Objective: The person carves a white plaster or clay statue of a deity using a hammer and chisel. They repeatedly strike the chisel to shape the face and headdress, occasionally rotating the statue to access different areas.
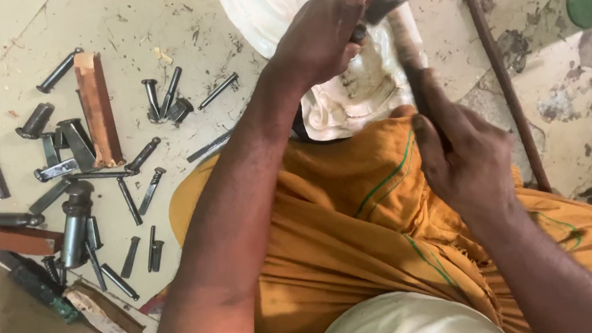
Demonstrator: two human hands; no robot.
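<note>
White carved piece [353,102]: one, directly under both grips, resting on orange cloth [347,216] | left hand [320,36]: fingers clenched around one dark chisel [360,31] | right hand [462,151]: closed around one hammer handle [410,51] | loose metal chisels [79,175]: over twenty, far left of left-hand grip.

left hand [320,36]: grips chisel [359,33] on white carving [353,98] | right hand [462,151]: grips mallet handle [410,51]

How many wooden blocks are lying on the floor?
2. One long wooden block lies among the metal chisels at upper left; a shorter reddish block lies at lower left. More may be hidden.
</note>
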